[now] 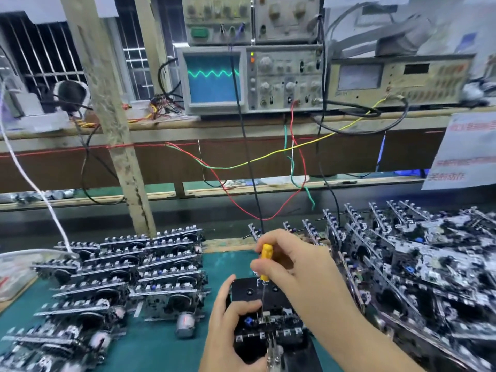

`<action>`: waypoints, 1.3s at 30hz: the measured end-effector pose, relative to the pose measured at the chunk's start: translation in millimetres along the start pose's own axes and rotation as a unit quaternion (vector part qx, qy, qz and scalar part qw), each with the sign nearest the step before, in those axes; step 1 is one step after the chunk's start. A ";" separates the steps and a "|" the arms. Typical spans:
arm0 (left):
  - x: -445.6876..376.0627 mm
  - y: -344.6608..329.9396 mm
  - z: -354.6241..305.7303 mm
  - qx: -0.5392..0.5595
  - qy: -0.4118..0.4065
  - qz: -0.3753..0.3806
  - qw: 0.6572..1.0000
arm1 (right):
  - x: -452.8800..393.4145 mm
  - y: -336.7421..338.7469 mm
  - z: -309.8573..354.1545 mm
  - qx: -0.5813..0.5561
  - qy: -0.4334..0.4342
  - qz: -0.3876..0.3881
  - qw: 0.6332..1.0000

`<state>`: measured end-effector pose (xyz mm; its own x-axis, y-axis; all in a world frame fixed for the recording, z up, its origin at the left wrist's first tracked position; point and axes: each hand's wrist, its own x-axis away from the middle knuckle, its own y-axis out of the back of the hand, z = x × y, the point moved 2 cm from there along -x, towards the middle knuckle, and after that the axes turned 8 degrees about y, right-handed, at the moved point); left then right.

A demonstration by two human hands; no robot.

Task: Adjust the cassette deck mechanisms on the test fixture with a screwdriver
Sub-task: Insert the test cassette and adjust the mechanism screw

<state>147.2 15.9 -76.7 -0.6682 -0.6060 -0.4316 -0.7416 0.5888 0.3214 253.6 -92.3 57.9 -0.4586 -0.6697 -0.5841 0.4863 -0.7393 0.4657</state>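
Right hand [290, 259] pinches yellow screwdriver [266, 261] upright, tip down in the mechanism [268, 318]; left hand [230, 315] grips its edge, likely steadying it for the adjustment.

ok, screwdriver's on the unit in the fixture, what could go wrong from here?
1. The right hand pinches only the yellow screwdriver handle; its thin shaft could slip off into nearby parts.
2. The left hand grips the mechanism close to the tip.
3. The black wire hanging by the handle could snag.
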 end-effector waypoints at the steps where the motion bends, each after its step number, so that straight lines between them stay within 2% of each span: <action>1: -0.4 -0.2 -0.7 0.000 -0.004 -0.001 1.000 | 0.5 -0.1 0.9 0.007 0.006 0.006 1.000; 5: 0.5 0.2 -5.1 -0.004 -0.007 -0.008 1.000 | -1.4 3.1 6.7 0.030 0.044 0.060 0.997; 9: 2.6 2.0 -7.6 -0.004 -0.002 -0.006 1.000 | -13.0 13.4 11.3 0.038 0.044 0.206 0.977; 12: 2.2 3.3 -7.1 -0.006 0.006 0.000 1.000 | -17.6 22.7 12.7 -0.003 0.041 0.271 0.962; 15: 1.0 2.7 -7.6 -0.007 0.005 0.000 1.000 | -12.6 16.4 5.8 -0.008 0.034 0.240 0.970; 19: 0.7 2.2 -4.6 -0.005 -0.006 -0.001 1.000 | -0.6 2.1 -2.4 -0.002 0.056 0.052 0.997; 22: 0.2 2.7 -3.1 -0.015 -0.012 -0.003 1.000 | 3.0 4.4 -6.0 0.003 0.046 -0.006 0.999; 25: -0.3 2.6 -3.3 -0.021 -0.007 0.001 1.000 | -3.8 9.6 -6.8 0.034 0.054 0.033 0.997; 32: 0.8 2.4 -3.6 -0.024 -0.015 -0.003 1.000 | -23.7 13.0 -2.3 0.022 0.057 0.193 0.979; 37: 1.0 1.3 -7.3 -0.022 -0.027 0.007 0.999 | -21.0 2.5 -1.7 -0.049 0.055 0.214 0.974; 39: 1.9 -0.2 -1.8 -0.013 -0.008 0.012 1.000 | -9.9 -2.2 -3.0 -0.116 0.042 0.178 0.976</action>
<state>146.0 13.7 -76.0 -0.6850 -0.5826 -0.4375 -0.7267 0.5894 0.3529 259.3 -83.8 60.6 -0.1717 -0.8663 -0.4690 0.7642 -0.4176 0.4915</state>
